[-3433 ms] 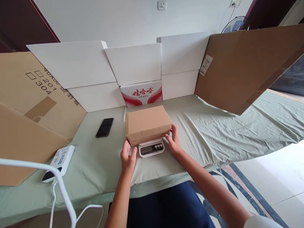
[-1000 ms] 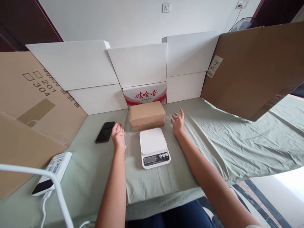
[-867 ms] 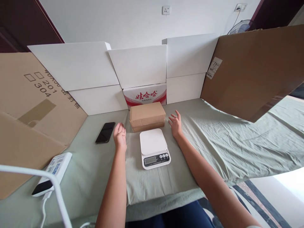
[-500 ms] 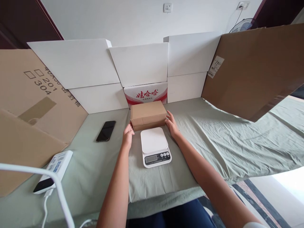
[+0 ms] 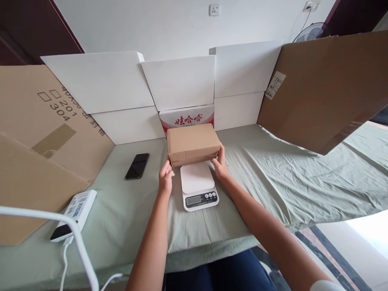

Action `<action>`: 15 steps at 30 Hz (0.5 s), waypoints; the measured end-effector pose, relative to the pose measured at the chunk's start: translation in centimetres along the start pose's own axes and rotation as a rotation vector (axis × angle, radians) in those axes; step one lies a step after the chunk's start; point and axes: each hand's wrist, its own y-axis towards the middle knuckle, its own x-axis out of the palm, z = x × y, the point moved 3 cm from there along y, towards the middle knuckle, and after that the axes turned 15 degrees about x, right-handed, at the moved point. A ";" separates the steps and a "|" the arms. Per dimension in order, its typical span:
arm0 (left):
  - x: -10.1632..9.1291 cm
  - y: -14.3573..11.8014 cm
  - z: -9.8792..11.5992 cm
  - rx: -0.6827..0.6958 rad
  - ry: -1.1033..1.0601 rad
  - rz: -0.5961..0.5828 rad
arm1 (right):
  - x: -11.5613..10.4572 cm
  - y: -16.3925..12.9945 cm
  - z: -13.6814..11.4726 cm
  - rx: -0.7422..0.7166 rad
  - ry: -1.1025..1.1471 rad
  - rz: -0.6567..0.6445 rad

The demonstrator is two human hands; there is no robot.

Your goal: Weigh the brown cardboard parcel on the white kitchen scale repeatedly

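Observation:
Between my two hands is a small brown cardboard box (image 5: 194, 139), gripped at its near lower corners and raised a little off the cloth. My left hand (image 5: 165, 176) is closed on the left corner, some fingers hidden behind and under it. On the right corner my right hand (image 5: 220, 163) grips with the thumb in front and the fingers along the side. Just in front of the box lies a white kitchen scale (image 5: 198, 180) with a square platform and a blank-looking display; the box's near edge overhangs the platform's far end.
A black phone (image 5: 137, 166) lies left of my hands. Nearer is a white power strip (image 5: 74, 214) with a cable, and a white curved tube (image 5: 71, 222). White boxes (image 5: 178, 81) stand behind; large cardboard panels (image 5: 321, 93) flank both sides. Green cloth (image 5: 273, 190) covers the surface.
The small cardboard box has been lifted and brought slightly nearer, its right end swung rightward. Both hands moved with it. The scale stays on the cloth.

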 end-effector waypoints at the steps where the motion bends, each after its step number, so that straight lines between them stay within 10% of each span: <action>1: -0.4 -0.7 0.2 0.003 0.017 0.026 | -0.1 -0.8 -0.2 -0.016 -0.015 -0.001; 15: -3.5 -9.3 2.0 -0.080 0.055 0.039 | -3.4 -8.5 -1.2 0.017 -0.114 -0.020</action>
